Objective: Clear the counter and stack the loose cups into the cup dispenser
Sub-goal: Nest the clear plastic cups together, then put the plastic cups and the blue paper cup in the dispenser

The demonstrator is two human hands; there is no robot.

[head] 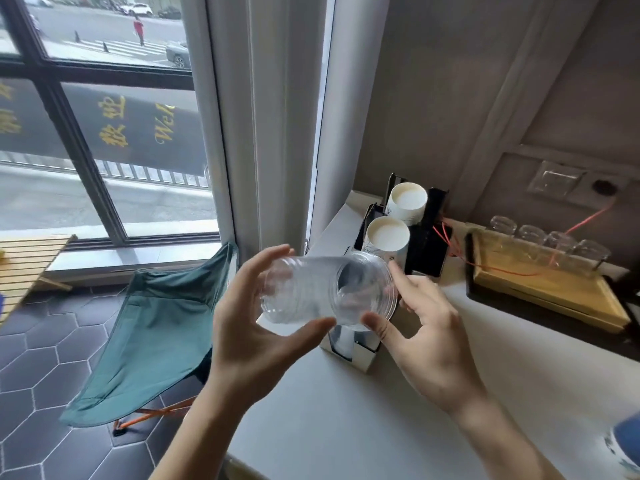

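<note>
Both hands are up over the counter (pixel 398 403) with a nested bunch of clear cups (pixel 322 292) lying sideways in the air, mouth turned toward the dispenser (pixel 412 244). The danger, as I read it: these cups are thin and slick, and the stack is only pinched at its ends. Squeeze too hard and the walls buckle; ease off and the inner cups could slide out of the mouth and scatter onto the counter or off its edge to the floor.

The dispenser sits just behind the stack, at the far end by the window frame, with two white paper cup stacks (pixel 388 233) already poking out of its slots. Swing the clear stack in at a tilt and the rim may catch the slot's edge or knock those paper cups. Which slot is free for it, I can't tell; the near part is hidden behind the cups.

Now the hands. The left hand (pixel 256 327) is curled partway around the base end, thumb underneath, fingers over the top, gripping the stack. The right hand (pixel 426 327) is more spread, thumb tip pressed at the lower rim and index finger touching the upper rim, steadying rather than clasping.

Off to the right, a wooden tray (pixel 554 292) of glass jars stands well apart.
</note>
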